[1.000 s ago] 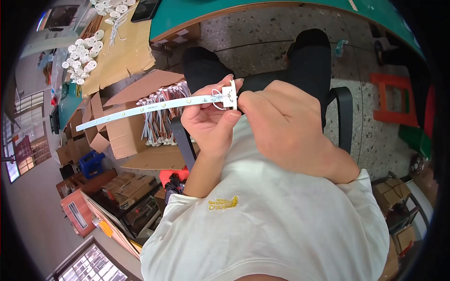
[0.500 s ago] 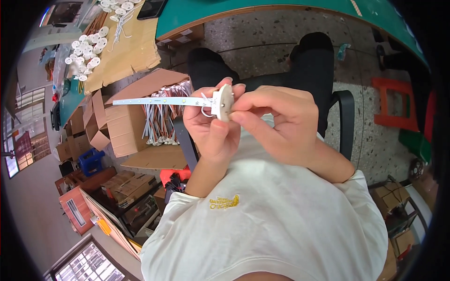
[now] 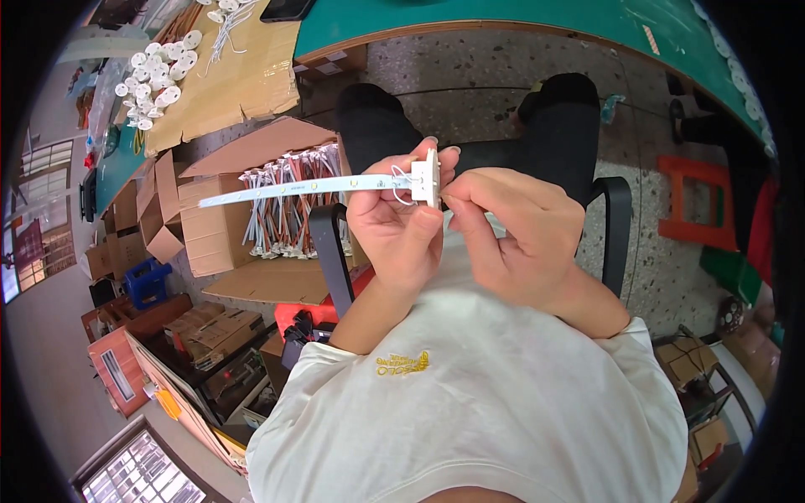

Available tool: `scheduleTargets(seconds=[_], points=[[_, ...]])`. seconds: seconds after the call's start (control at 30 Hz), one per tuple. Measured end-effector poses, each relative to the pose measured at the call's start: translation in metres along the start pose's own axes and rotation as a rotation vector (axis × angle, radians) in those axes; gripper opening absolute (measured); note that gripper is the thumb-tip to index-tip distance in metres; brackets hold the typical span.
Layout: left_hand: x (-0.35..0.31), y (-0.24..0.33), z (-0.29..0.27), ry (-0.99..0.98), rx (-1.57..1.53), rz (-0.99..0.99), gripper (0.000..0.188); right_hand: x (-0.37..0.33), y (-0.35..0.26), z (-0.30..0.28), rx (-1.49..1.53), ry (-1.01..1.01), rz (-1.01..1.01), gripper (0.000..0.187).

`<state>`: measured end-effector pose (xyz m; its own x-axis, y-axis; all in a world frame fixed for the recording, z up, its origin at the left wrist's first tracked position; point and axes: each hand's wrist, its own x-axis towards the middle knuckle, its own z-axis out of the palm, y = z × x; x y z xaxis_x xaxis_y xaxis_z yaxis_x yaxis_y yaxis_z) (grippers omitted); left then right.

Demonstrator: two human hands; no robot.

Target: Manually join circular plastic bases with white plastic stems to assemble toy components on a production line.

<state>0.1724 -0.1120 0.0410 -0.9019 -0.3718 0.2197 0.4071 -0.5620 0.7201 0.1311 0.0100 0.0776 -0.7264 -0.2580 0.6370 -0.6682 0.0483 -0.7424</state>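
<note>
My left hand (image 3: 396,239) holds a white round end cap (image 3: 430,178) between its thumb and fingers, in front of my chest. Out of the cap a thin white LED strip (image 3: 289,189) with small yellowish dots runs to the left. Thin white wires (image 3: 401,189) loop where strip and cap meet. The cap stands nearly edge-on, its flat face toward my right hand (image 3: 524,230). Thumb and forefinger of that hand are pinched together at the lower rim of this face. Whatever lies between those fingertips is too small or hidden to name.
On the left an open cardboard box (image 3: 220,220) holds many strips with wires (image 3: 289,201). White round caps (image 3: 159,75) lie piled beside a cardboard sheet (image 3: 243,88). A green table (image 3: 470,15) spans the far side. Chair armrests (image 3: 616,243) flank me; an orange stool (image 3: 696,230) stands at right.
Both hands have shifted a little to the right with the cap and strip. The cap has turned, so its face shows less. My right fingertips stay pinched near its lower rim.
</note>
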Motion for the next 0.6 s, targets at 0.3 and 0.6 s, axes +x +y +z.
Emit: scheduleTargets(seconds=[0.3,0.6], points=[[0.017,0.02,-0.004,-0.119,0.042,0.06,0.039,0.02,-0.013,0.015,-0.029,0.033,-0.07,0.013],[0.275,0.215,-0.112,0.072,1.765,0.332,0.029,0.068,0.025,-0.02,-0.121,-0.02,0.297,0.007]])
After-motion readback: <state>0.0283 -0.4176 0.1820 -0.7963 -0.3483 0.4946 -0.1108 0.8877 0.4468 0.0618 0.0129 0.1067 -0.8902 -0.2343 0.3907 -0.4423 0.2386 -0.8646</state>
